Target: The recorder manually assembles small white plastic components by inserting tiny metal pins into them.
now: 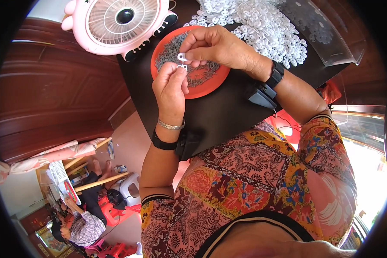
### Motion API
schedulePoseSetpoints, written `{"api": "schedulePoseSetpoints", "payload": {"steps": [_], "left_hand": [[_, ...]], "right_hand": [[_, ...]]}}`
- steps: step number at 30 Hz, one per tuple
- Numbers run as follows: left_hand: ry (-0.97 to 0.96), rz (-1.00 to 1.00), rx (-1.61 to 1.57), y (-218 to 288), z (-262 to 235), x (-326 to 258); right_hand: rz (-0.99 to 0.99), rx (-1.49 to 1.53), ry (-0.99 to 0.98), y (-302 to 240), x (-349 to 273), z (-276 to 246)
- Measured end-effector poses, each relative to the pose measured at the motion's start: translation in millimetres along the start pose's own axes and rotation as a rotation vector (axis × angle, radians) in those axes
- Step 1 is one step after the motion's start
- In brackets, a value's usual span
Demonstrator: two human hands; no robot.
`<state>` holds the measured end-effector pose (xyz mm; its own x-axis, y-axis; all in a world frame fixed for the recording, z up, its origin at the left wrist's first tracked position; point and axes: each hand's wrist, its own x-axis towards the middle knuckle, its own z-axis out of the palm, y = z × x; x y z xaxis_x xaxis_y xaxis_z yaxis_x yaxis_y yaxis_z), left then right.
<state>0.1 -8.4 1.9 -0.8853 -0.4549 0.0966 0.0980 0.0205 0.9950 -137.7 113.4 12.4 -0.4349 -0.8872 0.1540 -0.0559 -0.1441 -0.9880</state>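
My right hand pinches a small white plastic piece with a hole between thumb and fingers. Just below it, my left hand grips a second white piece at its fingertips. A thin pin-like part seems to run between the two pieces; it is too small to make out surely. Both hands are over an orange-red round dish filled with many thin grey screws or nails.
A pink fan lies at the far left of the black table. Far right, a heap of white two-holed plastic pieces spreads beside a clear plastic bin. Another person sits at lower left, beyond the table.
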Motion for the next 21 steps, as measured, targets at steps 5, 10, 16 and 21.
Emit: {"api": "schedulePoseSetpoints", "payload": {"steps": [5, 10, 16, 21], "left_hand": [[0.005, -0.009, 0.000, 1.8, 0.1, -2.5], [0.004, -0.003, -0.001, 0.6, 0.4, -2.2], [-0.002, -0.003, 0.013, 3.4, 1.0, -3.6], [-0.011, -0.008, 0.015, 2.3, 0.9, -2.9]], "right_hand": [[-0.036, -0.011, 0.004, -3.7, -1.7, 2.3], [0.096, 0.076, -0.026, -3.0, 0.0, -2.0], [0.160, 0.144, -0.006, -5.8, -1.3, -0.9], [0.156, 0.136, -0.002, -2.9, 0.5, -1.6]]}}
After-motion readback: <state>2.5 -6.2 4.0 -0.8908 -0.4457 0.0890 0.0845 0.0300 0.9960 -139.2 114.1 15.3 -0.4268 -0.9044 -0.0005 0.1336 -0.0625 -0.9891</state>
